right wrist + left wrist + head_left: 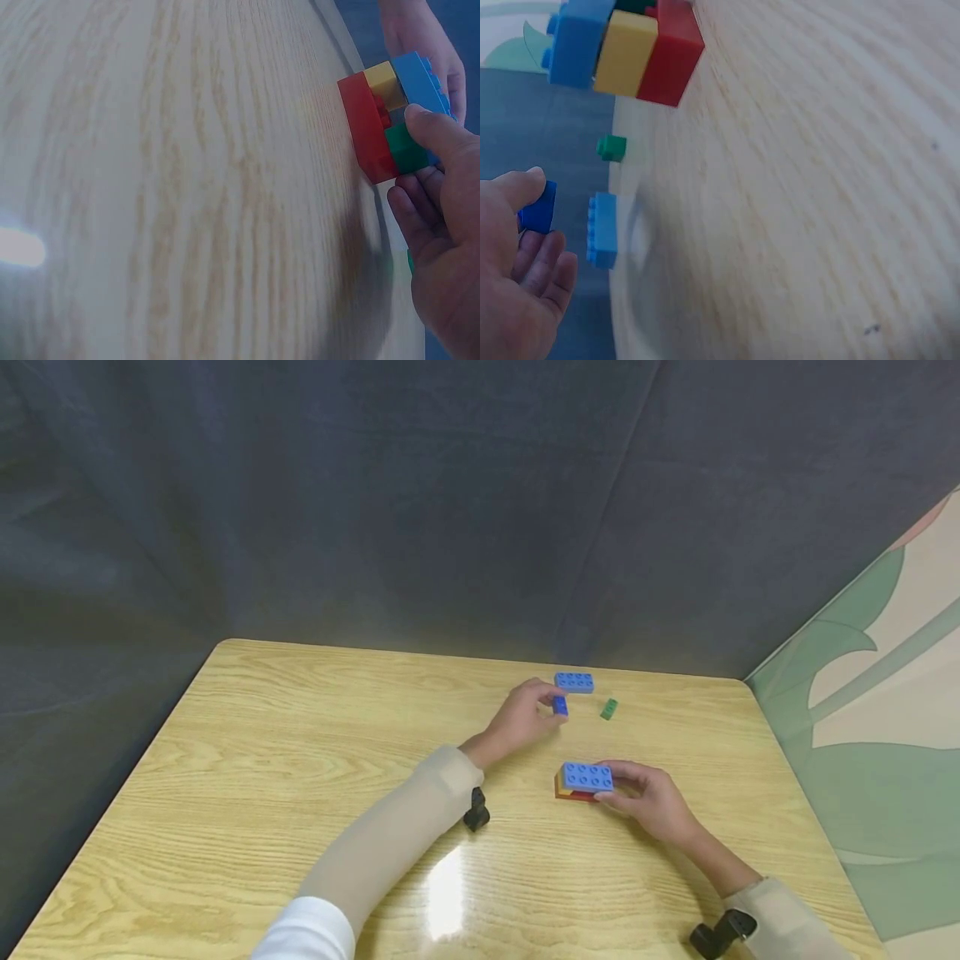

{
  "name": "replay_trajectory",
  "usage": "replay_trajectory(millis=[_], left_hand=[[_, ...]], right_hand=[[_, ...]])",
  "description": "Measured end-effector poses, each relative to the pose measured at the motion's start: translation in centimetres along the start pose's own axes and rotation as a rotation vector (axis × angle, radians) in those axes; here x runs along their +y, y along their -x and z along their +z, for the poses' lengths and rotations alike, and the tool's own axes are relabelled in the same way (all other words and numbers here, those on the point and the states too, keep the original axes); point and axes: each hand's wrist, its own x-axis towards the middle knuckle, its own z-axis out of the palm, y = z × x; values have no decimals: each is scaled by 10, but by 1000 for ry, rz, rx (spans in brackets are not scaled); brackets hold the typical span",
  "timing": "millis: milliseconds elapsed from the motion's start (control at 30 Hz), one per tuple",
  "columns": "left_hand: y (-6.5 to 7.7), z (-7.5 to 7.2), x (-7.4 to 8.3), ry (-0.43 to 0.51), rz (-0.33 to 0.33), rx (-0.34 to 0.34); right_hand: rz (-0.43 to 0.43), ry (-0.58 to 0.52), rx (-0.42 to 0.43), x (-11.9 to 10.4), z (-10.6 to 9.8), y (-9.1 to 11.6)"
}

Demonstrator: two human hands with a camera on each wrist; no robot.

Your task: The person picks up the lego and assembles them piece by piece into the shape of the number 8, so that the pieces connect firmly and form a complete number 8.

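Note:
My left hand (522, 717) pinches a small dark blue toy brick (560, 706) between thumb and fingers; the left wrist view shows this brick (540, 208) above the table. My right hand (651, 799) grips a stack of toy bricks at its right end. On top of that stack is a light blue eight-stud brick (587, 776). In the right wrist view, a red brick (365, 131) forms the bottom, with a yellow brick (383, 84) and a green brick (406, 150) between red and blue, a gap separating them. The right thumb lies against the blue and green bricks.
Near the far edge of the wooden table (300, 735) lies another light blue brick (574, 682), just beyond the left hand. A small green brick (609, 709) lies to its right. A dark curtain (420, 510) hangs behind, and a patterned panel (885, 735) stands on the right.

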Motion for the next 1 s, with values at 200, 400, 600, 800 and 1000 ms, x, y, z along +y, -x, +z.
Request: replay_trajectory(millis=[200, 400, 600, 800, 1000], left_hand=[[5, -2, 14, -8, 20, -37], [14, -4, 26, 7, 29, -66], [25, -5, 32, 32, 45, -80], [39, -5, 36, 69, 29, -112], [50, -4, 35, 66, 48, -130]], right_hand=[[-10, -6, 1, 0, 1, -1], [-10, -6, 1, 0, 1, -1], [-10, 11, 2, 0, 1, -1], [8, 21, -3, 0, 1, 0], [6, -2, -10, 1, 2, 0]])
